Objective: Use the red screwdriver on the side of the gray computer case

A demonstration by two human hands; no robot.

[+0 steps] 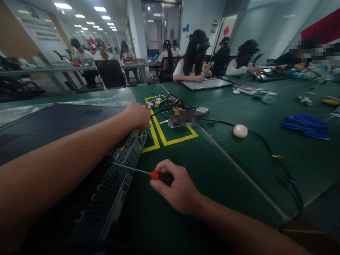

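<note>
A black computer case (pixel 61 124) lies flat on the green table (pixel 212 166), its perforated back panel (pixel 117 177) facing right. My left hand (pixel 138 115) rests on the case's far right corner, fingers curled over the edge. My right hand (pixel 176 187) is closed round the red-and-black handle of a screwdriver (pixel 151 173). The thin shaft points left, and its tip touches the back panel.
Yellow tape (pixel 170 136) marks a square beyond the case, with tangled cables (pixel 170 102) and small parts. A white round object (pixel 240 130) on a black cable lies to the right, blue gloves (pixel 305 125) farther right. Several seated people work at the far end.
</note>
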